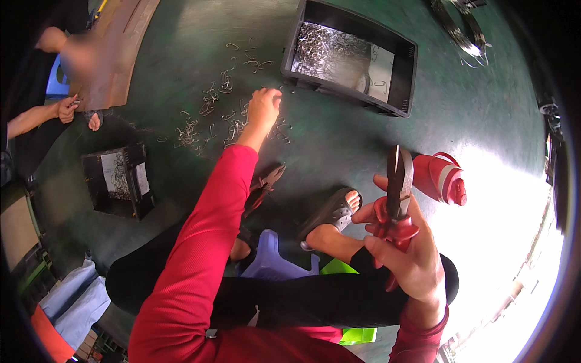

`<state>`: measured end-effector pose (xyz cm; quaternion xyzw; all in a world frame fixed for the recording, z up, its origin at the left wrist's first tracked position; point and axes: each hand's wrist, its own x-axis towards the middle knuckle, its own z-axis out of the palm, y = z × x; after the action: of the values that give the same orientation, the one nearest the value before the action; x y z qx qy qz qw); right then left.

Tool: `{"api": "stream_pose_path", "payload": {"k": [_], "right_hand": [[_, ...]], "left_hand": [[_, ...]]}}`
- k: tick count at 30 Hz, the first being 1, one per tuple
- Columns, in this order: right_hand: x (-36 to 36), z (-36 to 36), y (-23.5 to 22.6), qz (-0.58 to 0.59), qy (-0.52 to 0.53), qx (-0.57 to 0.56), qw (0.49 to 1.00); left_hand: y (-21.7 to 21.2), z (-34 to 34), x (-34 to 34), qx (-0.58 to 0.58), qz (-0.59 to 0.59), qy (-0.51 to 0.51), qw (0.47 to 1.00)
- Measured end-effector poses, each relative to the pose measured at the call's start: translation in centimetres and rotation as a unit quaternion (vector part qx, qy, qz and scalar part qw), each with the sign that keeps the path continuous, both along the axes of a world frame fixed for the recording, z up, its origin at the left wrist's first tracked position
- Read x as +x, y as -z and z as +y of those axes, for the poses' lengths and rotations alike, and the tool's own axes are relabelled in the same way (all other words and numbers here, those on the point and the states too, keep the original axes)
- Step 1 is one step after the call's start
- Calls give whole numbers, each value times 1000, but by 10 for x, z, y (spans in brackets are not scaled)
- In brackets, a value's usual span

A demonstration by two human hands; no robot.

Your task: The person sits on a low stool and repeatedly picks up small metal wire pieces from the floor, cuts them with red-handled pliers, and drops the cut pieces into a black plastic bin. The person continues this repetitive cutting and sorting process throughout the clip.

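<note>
Green floor: left hand (264, 107) pinches at scattered wire hooks (209, 115) far ahead, while right hand (404, 254) grips upright red cutters (396, 209) close by.

Glossy red plastic grips and dull grey metal blades mark the pliers (396, 209). Thin, shiny wire hooks (209, 118) lie scattered over a smooth, painted green floor (339, 139) beside a matt black plastic crate (404, 78) and a glossy red bottle (442, 176).
</note>
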<state>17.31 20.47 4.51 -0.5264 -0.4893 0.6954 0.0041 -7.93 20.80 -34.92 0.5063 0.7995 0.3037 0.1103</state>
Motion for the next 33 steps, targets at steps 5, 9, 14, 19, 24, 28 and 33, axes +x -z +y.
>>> {"api": "stream_pose_path", "payload": {"k": [5, 9, 14, 19, 24, 28, 33], "right_hand": [[4, 2, 8, 19, 19, 1, 1000], [7, 4, 13, 21, 3, 22, 1000], [3, 1, 10, 17, -5, 18, 1000], [2, -7, 4, -7, -28, 56, 998], [10, -17, -1, 50, -33, 50, 997], [7, -27, 5, 103, -100, 117, 983], [-1, -38, 4, 161, -177, 141, 961]], "left_hand": [[9, 14, 4, -28, -15, 67, 997], [7, -9, 15, -36, -1, 100, 994], [4, -35, 27, -62, 43, 132, 988], [-26, -33, 30, 9, -17, 90, 996], [-133, -46, 24, 50, -643, -57, 762], [-227, -71, 31, 177, -732, -7, 658], [-297, -110, 39, 210, -782, 68, 582]]}}
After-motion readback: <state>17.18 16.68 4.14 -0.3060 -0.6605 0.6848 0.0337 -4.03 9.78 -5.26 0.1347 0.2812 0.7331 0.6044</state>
